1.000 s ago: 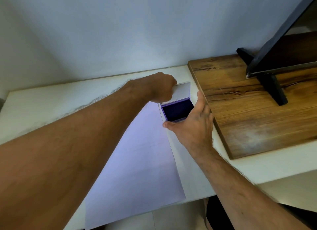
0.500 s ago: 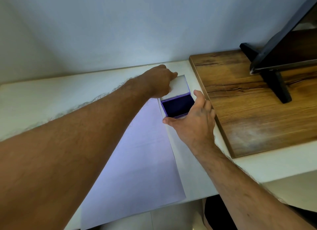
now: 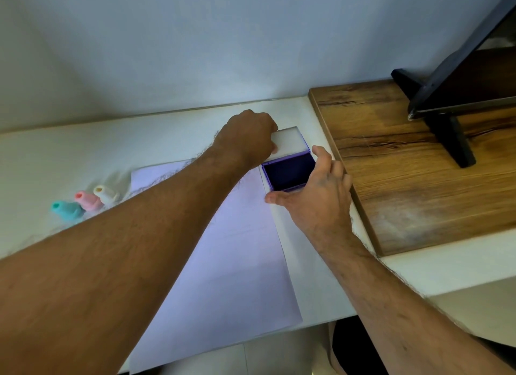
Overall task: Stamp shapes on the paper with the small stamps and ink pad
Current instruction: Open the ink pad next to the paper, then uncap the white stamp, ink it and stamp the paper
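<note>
- The ink pad lies open on the white worktop, touching the paper's edge at about 1 o'clock of the sheet.
- The left hand has its grip closed on the lid, which is folded back.
- The right hand holds the ink pad's base, thumb and fingers spread around it.
- Three small stamps lie at 9 o'clock, well apart from the ink pad.

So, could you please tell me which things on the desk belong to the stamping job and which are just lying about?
Part of the job:
- ink pad, lid open, with left hand on the lid and right hand on the base
- paper
- teal stamp, pink stamp, white stamp

Lying about:
- wooden board
- black stand
</note>
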